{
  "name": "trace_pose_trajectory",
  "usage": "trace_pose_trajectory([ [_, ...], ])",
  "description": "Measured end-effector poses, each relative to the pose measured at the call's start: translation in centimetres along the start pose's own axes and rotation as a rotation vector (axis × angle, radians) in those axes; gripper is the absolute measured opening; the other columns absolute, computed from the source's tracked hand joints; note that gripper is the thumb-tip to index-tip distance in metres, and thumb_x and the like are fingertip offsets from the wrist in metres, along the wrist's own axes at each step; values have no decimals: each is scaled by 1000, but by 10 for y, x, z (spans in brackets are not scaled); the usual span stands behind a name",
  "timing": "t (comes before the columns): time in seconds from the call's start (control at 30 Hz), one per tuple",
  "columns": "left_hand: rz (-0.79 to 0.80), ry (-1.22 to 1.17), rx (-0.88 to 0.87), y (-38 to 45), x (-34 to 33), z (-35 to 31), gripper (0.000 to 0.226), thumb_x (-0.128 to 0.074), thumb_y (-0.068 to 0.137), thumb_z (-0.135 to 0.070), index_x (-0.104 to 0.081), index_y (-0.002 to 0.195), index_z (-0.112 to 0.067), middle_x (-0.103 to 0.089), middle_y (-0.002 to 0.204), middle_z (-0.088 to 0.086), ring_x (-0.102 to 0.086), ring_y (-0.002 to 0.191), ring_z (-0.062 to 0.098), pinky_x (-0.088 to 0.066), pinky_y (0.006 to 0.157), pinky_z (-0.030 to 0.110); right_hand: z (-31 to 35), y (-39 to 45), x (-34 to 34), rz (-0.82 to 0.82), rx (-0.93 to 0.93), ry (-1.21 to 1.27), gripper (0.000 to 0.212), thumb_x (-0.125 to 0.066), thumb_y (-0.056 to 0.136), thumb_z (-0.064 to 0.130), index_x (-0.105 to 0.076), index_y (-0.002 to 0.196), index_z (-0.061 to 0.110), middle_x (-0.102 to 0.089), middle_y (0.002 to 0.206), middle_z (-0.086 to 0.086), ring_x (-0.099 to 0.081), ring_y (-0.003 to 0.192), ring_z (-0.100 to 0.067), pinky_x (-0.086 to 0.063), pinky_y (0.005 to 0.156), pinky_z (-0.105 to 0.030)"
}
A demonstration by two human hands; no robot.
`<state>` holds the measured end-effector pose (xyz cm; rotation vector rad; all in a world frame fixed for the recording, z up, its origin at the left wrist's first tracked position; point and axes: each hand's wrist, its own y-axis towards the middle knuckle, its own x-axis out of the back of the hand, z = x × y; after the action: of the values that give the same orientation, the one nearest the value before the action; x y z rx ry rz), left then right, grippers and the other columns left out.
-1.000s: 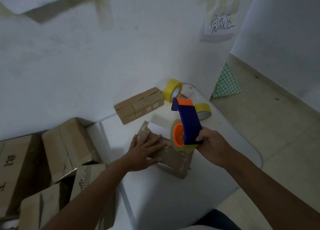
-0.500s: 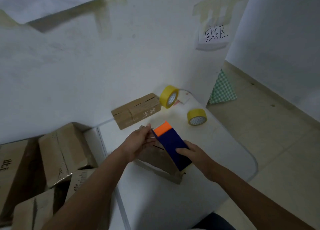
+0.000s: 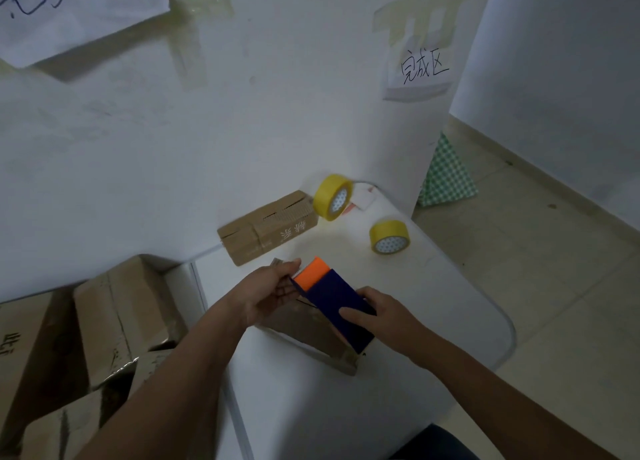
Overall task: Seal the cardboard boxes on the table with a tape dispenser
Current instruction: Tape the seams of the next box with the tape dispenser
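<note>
Cardboard lies under both hands: a flat box (image 3: 311,335) near the middle of the white table (image 3: 450,304). On its top, the right hand (image 3: 377,316) grips the blue tape dispenser (image 3: 341,307), orange end pointing to 11 o'clock. The left hand (image 3: 266,295), fingers half curled, touches that orange tip. Another box (image 3: 268,229) sits at 12 o'clock by the wall, two yellow tape rolls (image 3: 389,237) toward 1 o'clock

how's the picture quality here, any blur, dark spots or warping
Head view: dim and soft throughout; brightest patch on the white table near the flat yellow tape roll; stacked cardboard boxes at left sit in shadow; wide-angle lens bends the wall corner and table edge.
</note>
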<state>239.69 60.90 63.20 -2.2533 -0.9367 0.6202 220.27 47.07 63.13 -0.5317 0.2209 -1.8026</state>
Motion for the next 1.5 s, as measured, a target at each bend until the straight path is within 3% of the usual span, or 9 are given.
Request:
trace_pose_trajectory([
  [0.13,66,-14,32,-3,4,-2,16,-77,75,-26,-78,82,-12,-73,88,10,-70,77,15,-57,77,27,3,4,0,10,-10,-46,33,-60,93,37,-52,118,16,-64,114,0,-65,99,-15,-57,84,-34],
  [0.23,85,-4,21,-6,5,-1,14,-79,71,-28,-77,71,-14,-69,79,9,-65,70,14,-53,73,27,4,6,-7,-74,26,-64,33,-54,93,49,-56,106,19,-67,101,4,-66,86,-8,-53,70,-22],
  [0.33,71,-15,-18,-7,7,0,12,-74,81,-22,-76,77,-11,-67,84,11,-63,75,16,-55,71,27,6,8,-9,-164,56,-99,31,-54,92,50,-59,96,20,-67,90,5,-64,76,-6,-46,60,-17],
  [0.57,-99,-27,-223,-15,10,7,13,-63,94,-11,-72,91,-1,-72,82,14,-69,64,16,-54,53,23,19,13,-9,-194,139,-193,33,-59,90,50,-60,95,17,-67,86,5,-64,75,-6,-46,59,-18],
  [0.67,-162,-2,-274,-15,13,9,14,-64,94,-13,-76,92,-7,-75,87,13,-73,75,18,-57,60,26,26,16,-9,-184,177,-227,31,-60,89,50,-60,94,20,-66,85,8,-64,75,-3,-47,57,-16],
  [0.83,-393,-114,-345,-11,58,-2,13,-62,94,-9,-73,87,-9,-70,73,3,-62,68,9,-52,69,20,19,18,2,-171,172,-289,36,-62,87,50,-62,94,15,-68,85,3,-65,75,-8,-52,64,-30],
  [1.03,-370,-144,-231,3,88,13,8,-69,90,-13,-72,91,-6,-71,76,3,-62,65,7,-53,60,16,10,30,-2,-231,153,-399,34,-60,86,56,-58,79,23,-63,72,7,-60,64,-2,-41,51,-14],
  [1.17,-427,-175,-221,14,91,20,8,-71,89,-14,-73,92,-6,-72,79,5,-64,69,10,-54,66,20,12,43,-7,-270,157,-421,45,-57,86,59,-60,78,15,-64,72,-1,-62,65,-11,-47,57,-27],
  [1.5,-538,-107,-224,36,91,37,6,-68,92,-14,-70,91,-8,-69,93,10,-62,86,17,-52,79,25,14,68,-23,-290,76,-563,48,-55,86,62,-57,79,15,-60,69,-1,-59,62,-13,-42,55,-25],
])
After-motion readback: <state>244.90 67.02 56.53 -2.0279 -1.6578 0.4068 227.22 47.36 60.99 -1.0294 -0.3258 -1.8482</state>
